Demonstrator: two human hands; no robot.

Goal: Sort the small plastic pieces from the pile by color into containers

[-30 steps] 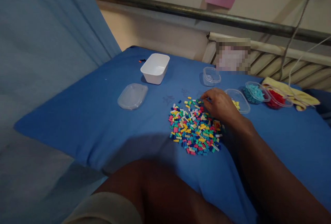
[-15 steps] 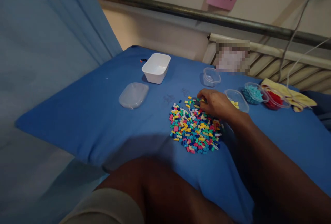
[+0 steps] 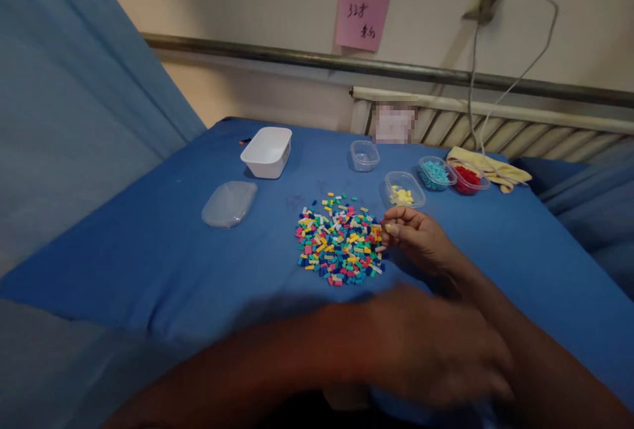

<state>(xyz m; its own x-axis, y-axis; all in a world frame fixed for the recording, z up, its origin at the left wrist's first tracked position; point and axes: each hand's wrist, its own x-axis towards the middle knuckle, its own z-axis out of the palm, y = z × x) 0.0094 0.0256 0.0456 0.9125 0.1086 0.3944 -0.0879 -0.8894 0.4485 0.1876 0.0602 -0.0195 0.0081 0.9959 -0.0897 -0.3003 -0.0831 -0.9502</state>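
Observation:
A pile of small multicoloured building bricks (image 3: 341,247) lies spread on the blue sheet. At its right edge my right hand (image 3: 423,241) is closed, a small pale-yellow brick (image 3: 389,228) pinched between thumb and fingertips. My left hand (image 3: 436,343), smeared by motion, reaches across in front of me beside my right forearm; its fingers do not show clearly. Just beyond my right hand stands a clear tub (image 3: 416,199) with some pale-yellow bricks (image 3: 401,195) in it.
Further right are a tub of turquoise bricks (image 3: 436,174), a tub of red bricks (image 3: 466,179) and a yellow cloth (image 3: 495,166). Behind the pile stands a clear tub (image 3: 364,156). A white container (image 3: 267,153) and a translucent lid (image 3: 230,204) lie to the left.
My right hand has drawn back from the pile's far side to its right edge and now shows a pale-yellow brick. My left arm has swung across the front. The view has shifted.

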